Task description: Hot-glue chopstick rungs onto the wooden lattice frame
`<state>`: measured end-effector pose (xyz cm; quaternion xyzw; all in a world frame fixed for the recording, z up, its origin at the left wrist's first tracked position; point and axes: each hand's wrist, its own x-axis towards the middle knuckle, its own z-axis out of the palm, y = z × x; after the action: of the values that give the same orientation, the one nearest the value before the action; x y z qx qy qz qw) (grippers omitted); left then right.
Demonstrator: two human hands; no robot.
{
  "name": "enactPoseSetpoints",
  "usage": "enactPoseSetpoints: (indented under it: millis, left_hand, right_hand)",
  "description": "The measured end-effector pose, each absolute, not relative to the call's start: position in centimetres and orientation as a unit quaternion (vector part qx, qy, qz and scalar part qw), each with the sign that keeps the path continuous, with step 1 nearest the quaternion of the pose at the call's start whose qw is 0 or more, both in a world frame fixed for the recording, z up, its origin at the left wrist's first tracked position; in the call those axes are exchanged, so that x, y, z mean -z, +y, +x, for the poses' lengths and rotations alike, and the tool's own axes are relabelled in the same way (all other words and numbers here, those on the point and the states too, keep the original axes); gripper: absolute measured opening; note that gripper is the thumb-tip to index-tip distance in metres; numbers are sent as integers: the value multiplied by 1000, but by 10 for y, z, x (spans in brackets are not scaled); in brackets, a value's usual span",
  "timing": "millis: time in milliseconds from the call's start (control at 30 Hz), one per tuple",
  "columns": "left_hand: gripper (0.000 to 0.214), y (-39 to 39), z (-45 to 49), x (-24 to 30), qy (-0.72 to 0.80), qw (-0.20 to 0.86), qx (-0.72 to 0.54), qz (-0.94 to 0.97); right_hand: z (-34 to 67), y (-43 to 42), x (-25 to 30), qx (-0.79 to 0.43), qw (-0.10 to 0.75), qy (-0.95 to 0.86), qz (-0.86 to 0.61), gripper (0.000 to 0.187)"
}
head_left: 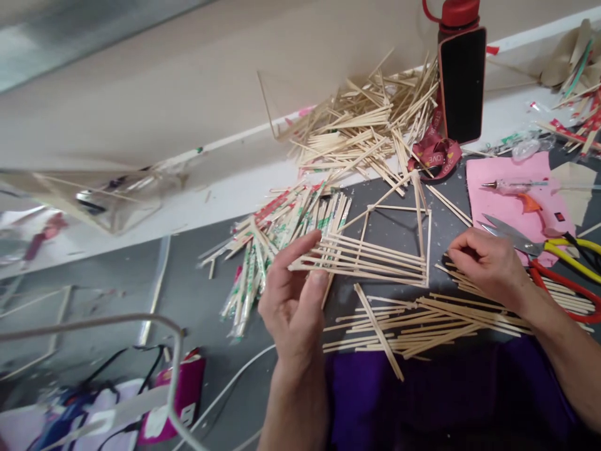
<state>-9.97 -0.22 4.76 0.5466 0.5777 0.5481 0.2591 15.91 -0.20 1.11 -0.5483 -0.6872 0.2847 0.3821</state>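
My left hand (pixel 295 294) grips a house-shaped frame of wooden chopsticks (pixel 385 260) by its left end, between thumb and fingers. One side of the frame carries a row of several near-parallel sticks; a pointed top rises at the back. To the right of the frame, my right hand (pixel 493 263) is curled closed above loose chopsticks (pixel 451 307); whatever its fingers hold, if anything, is hidden. Scissors (pixel 511 235) and yellow-handled pliers (pixel 563 252) lie close by it. A glue gun (pixel 530 194) rests on a pink pad (pixel 488 163).
Behind the frame is a heap of bare chopsticks (pixel 370 125). Wrapped chopsticks (pixel 277 232) lie to its left. A phone (pixel 462 84) leans on a red-capped bottle (pixel 460 12). A white cable (pixel 225 391) and a magenta pouch (pixel 188 388) are at lower left.
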Motion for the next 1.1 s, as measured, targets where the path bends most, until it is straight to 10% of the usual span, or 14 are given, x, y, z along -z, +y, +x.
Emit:
enactPoseSetpoints:
  millis: [1100]
  left_hand:
    - [16, 8, -106, -31, 533, 154, -633, 540]
  right_hand:
    - [162, 1, -13, -276, 384, -677, -563, 12]
